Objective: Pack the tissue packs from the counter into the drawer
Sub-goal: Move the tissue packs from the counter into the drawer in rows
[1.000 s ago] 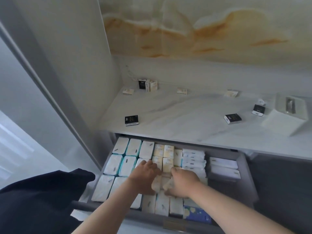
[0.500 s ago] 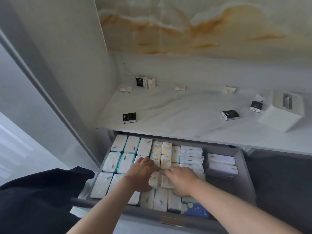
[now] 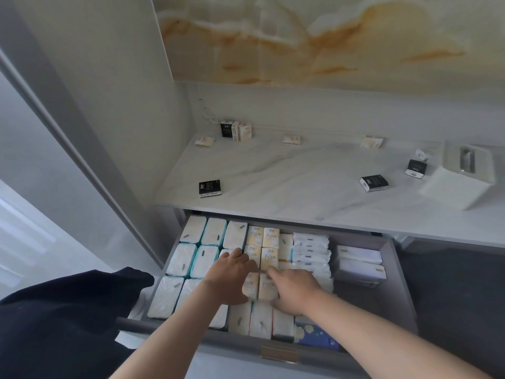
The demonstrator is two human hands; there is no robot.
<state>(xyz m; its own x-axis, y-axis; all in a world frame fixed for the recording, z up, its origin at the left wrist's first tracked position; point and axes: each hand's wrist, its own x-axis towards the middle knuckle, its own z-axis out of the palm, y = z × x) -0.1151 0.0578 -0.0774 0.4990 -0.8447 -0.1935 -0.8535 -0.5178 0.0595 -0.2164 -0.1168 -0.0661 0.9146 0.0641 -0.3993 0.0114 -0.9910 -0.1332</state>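
Observation:
The grey drawer (image 3: 393, 272) stands pulled out under the marble counter (image 3: 287, 181), filled with rows of tissue packs. My left hand (image 3: 232, 277) and my right hand (image 3: 293, 289) lie side by side on two cream tissue packs (image 3: 259, 285) in the drawer's middle, fingers spread over and beside them. Black tissue packs lie on the counter at the left (image 3: 210, 188) and the right (image 3: 373, 183), with a third one (image 3: 416, 168) further right. Cream packs (image 3: 291, 139) rest along the back wall.
A white tissue box (image 3: 461, 179) sits on the counter's right end. A cluster of upright packs (image 3: 236, 130) stands in the back left corner. White boxes (image 3: 359, 262) fill the drawer's right compartment. A dark garment (image 3: 60, 318) hangs at the lower left.
Both hands have spread slightly apart over the cream packs, uncovering their printed tops. The camera has tilted a little, so the counter sits lower in view.

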